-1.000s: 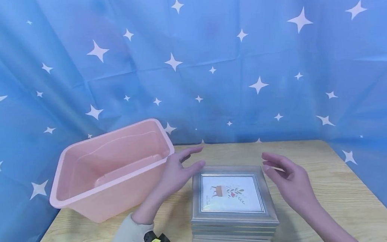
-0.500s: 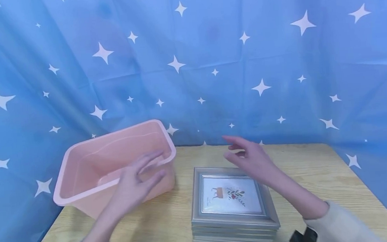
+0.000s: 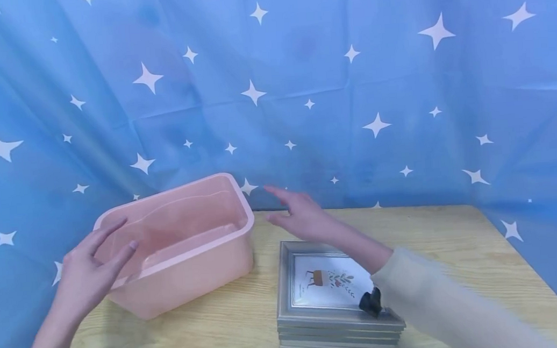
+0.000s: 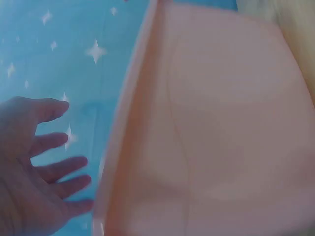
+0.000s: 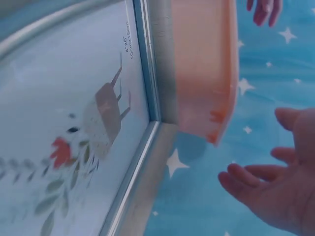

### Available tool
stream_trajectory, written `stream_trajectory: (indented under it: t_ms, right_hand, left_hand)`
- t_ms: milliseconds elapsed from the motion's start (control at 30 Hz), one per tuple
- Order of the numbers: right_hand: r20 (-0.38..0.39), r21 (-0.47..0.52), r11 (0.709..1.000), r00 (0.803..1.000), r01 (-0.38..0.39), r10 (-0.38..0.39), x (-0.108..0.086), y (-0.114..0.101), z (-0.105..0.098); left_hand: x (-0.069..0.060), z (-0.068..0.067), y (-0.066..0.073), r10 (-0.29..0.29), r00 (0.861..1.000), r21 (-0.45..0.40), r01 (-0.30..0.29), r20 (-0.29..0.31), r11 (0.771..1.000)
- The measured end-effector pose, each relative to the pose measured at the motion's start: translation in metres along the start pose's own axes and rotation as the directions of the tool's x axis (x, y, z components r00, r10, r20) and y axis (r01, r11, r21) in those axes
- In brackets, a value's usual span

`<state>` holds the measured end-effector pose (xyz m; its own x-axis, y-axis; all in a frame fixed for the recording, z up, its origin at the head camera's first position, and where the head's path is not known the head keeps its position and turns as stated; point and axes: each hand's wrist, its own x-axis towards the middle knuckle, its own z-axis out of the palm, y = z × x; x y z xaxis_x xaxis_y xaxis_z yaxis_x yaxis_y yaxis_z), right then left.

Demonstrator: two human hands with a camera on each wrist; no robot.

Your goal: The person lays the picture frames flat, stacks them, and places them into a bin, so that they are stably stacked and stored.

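A pink plastic bin [image 3: 189,280] stands on the left side of the table, its inside facing up. My left hand [image 3: 83,274] hovers at the bin's left end, thumb and fingers spread. In the left wrist view those fingers reach toward the bin's rim [image 4: 125,118]; whether one touches it I cannot tell. My right hand [image 3: 306,218] is stretched out just off the bin's right end, holding nothing. Below the right forearm lies a stack of silver picture frames [image 3: 287,303], the top one showing a plant print [image 5: 106,115].
The wooden table [image 3: 438,238] extends to the right of the stack. A blue curtain with white stars [image 3: 299,59] hangs behind and at both sides. A black wrist device [image 3: 371,302] sits at the right sleeve, over the top frame's corner.
Both hands have moved left, from either side of the frame stack to the two ends of the bin. The stack and bin have stayed put; the head view has shifted slightly.
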<state>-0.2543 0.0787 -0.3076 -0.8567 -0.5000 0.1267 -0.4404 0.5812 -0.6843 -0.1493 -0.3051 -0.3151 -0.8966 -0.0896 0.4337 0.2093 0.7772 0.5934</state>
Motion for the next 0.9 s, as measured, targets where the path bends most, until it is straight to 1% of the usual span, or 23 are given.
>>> stream_trajectory:
  t_ms: [67,133,267,367,433,500,567,633,700,733,800,900]
  right_hand:
    - [0.040,0.002,1.000,0.999,0.015,-0.015,0.007,-0.001,0.006]
    - [0.074,0.002,0.999,0.996,0.042,-0.042,0.013,0.000,0.012]
    - [0.125,0.019,0.997,0.990,0.068,-0.070,0.025,-0.001,0.021]
    - [0.157,0.047,0.996,0.985,0.070,-0.076,0.033,-0.003,0.030]
    - [0.181,0.050,0.996,0.980,0.070,-0.078,0.037,-0.004,0.036]
    - [0.196,0.046,0.997,0.978,0.062,-0.070,0.041,-0.006,0.041]
    - [0.207,0.034,0.998,0.976,0.055,-0.061,0.044,-0.007,0.044]
    - [0.206,0.021,0.999,0.977,0.050,-0.053,0.047,-0.007,0.046]
    - [0.207,0.018,0.998,0.976,0.057,-0.059,0.050,-0.008,0.048]
    - [0.209,0.016,0.998,0.976,0.061,-0.063,0.052,-0.008,0.049]
    - [0.211,0.006,0.998,0.975,0.067,-0.066,0.056,-0.009,0.051]
    - [0.223,-0.033,0.999,0.974,0.041,-0.033,0.062,-0.013,0.055]
  left_hand:
    - [-0.003,-0.006,-0.013,-0.031,0.999,0.041,0.030,0.020,0.999]
    - [-0.004,-0.009,-0.025,-0.046,0.998,0.083,0.043,0.036,0.996]
    - [-0.002,-0.008,-0.042,-0.077,0.995,0.129,0.068,0.065,0.989]
    - [0.000,-0.006,-0.052,-0.120,0.989,0.136,0.107,0.090,0.985]
    - [0.001,-0.005,-0.056,-0.149,0.983,0.138,0.133,0.105,0.981]
    - [0.001,-0.003,-0.060,-0.164,0.980,0.140,0.148,0.110,0.979]
    - [0.000,-0.002,-0.062,-0.164,0.981,0.128,0.150,0.104,0.980]
    - [-0.002,-0.001,-0.063,-0.168,0.982,0.121,0.157,0.084,0.980]
    - [-0.003,-0.001,-0.065,-0.175,0.982,0.116,0.166,0.074,0.979]
    - [-0.004,-0.001,-0.065,-0.188,0.979,0.116,0.178,0.078,0.977]
    - [-0.005,-0.002,-0.067,-0.222,0.969,0.106,0.211,0.111,0.972]
    - [-0.005,-0.003,-0.070,-0.273,0.948,0.071,0.264,0.165,0.962]
